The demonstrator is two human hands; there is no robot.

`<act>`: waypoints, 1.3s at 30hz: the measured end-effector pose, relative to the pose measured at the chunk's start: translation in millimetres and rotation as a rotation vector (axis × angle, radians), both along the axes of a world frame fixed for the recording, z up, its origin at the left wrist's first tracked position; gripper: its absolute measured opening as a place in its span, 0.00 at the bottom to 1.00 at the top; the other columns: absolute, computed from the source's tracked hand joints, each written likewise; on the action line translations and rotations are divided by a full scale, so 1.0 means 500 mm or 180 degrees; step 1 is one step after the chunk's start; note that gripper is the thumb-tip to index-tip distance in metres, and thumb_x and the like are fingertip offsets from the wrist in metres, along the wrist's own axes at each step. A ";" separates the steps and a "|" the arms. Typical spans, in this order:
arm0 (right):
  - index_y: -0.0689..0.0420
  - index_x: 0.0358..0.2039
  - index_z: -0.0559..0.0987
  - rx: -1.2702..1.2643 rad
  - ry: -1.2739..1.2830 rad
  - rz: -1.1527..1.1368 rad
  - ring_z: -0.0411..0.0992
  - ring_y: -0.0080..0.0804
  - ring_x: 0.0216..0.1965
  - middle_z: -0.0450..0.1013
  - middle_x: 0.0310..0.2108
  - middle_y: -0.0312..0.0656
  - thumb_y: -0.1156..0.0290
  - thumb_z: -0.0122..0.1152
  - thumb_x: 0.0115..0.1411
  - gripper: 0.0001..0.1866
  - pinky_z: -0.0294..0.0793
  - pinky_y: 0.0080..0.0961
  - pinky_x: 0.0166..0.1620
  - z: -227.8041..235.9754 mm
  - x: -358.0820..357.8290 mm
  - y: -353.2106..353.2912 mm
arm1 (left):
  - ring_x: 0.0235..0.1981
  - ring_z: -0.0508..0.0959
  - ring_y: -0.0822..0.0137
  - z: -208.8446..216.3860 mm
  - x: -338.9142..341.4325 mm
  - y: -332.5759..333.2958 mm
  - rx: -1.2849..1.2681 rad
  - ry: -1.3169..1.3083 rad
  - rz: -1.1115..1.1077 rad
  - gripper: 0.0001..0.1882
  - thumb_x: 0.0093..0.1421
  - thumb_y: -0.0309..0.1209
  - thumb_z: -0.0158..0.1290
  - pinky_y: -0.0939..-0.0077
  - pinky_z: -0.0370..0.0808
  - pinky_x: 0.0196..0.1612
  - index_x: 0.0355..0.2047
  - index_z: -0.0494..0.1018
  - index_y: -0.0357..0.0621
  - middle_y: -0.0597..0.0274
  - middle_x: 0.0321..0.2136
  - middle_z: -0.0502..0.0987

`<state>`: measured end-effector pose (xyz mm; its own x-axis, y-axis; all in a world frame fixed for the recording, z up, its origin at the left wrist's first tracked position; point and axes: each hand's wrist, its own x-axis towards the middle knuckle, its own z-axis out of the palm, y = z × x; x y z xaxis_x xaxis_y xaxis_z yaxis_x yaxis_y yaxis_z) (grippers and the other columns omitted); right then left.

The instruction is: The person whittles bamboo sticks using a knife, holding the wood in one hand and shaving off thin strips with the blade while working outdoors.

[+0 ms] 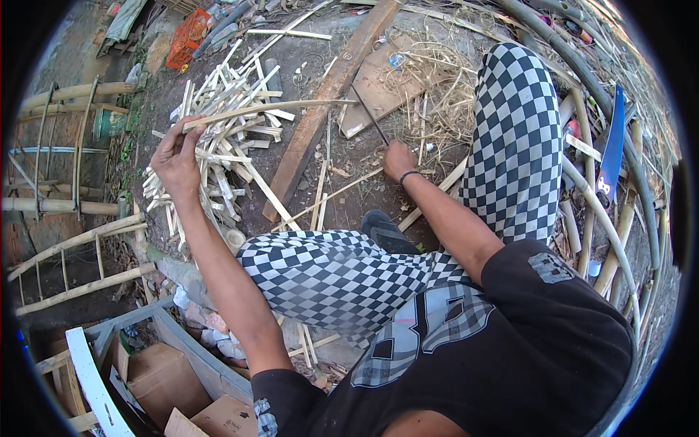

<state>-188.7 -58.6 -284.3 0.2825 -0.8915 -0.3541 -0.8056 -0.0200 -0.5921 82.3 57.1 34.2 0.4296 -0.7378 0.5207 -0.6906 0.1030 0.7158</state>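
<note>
My left hand [178,156] is raised over the pile, pinching one end of a long, thin bamboo strip [269,109]. The strip reaches rightward across a wooden plank [309,149], and its far end lies close to the blade in my other hand. My right hand [399,160] is closed around a knife [370,115] with a narrow dark blade pointing up and left; its handle is hidden in my fist. Whether blade and strip touch I cannot tell. Beneath my left hand lies a heap of pale split bamboo sticks [218,167].
Curled shavings [444,80] cover part of a flat brown board [386,81] beyond my right hand. A blue saw [613,142] stands among poles at the right. An orange crate [188,38] sits far left; cardboard boxes [164,382] lie near left, below a bamboo ladder [80,264].
</note>
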 end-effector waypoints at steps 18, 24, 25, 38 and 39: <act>0.63 0.39 0.72 -0.0751 -0.1849 0.0862 0.75 0.62 0.29 0.74 0.22 0.62 0.66 0.46 0.66 0.12 0.73 0.54 0.36 0.413 0.083 0.063 | 0.38 0.79 0.73 0.025 -0.051 -0.019 0.0207 -0.0046 -0.0082 0.12 0.59 0.22 0.60 0.80 0.74 0.46 0.44 0.77 0.32 0.59 0.36 0.82; 0.63 0.35 0.75 -0.0834 -0.1368 0.0502 0.77 0.59 0.29 0.75 0.23 0.60 0.73 0.50 0.59 0.08 0.76 0.51 0.34 0.262 0.099 -0.001 | 0.38 0.80 0.73 0.037 -0.074 -0.012 0.0437 -0.0213 0.0091 0.12 0.60 0.22 0.59 0.78 0.75 0.47 0.44 0.77 0.32 0.57 0.37 0.82; 0.64 0.34 0.76 -0.0648 -0.1209 0.0273 0.77 0.59 0.31 0.76 0.25 0.60 0.74 0.51 0.58 0.08 0.77 0.50 0.36 0.200 0.089 -0.027 | 0.38 0.80 0.73 0.030 -0.073 -0.021 0.0433 -0.0199 0.0186 0.12 0.60 0.22 0.59 0.78 0.76 0.47 0.44 0.77 0.32 0.57 0.36 0.82; 0.66 0.38 0.75 -0.0495 -0.1396 0.0508 0.76 0.62 0.35 0.76 0.29 0.62 0.69 0.50 0.60 0.12 0.76 0.52 0.40 0.248 0.104 -0.002 | 0.36 0.81 0.70 0.030 -0.051 -0.005 0.0343 -0.0159 0.0321 0.13 0.60 0.22 0.59 0.77 0.78 0.44 0.45 0.77 0.30 0.56 0.35 0.81; 0.66 0.38 0.75 -0.0314 -0.1230 0.0239 0.76 0.62 0.36 0.76 0.30 0.62 0.70 0.50 0.60 0.12 0.76 0.52 0.41 0.168 0.085 -0.030 | 0.37 0.81 0.69 0.028 -0.054 -0.018 0.0286 -0.0100 0.0231 0.13 0.60 0.22 0.59 0.77 0.78 0.44 0.45 0.76 0.30 0.56 0.36 0.81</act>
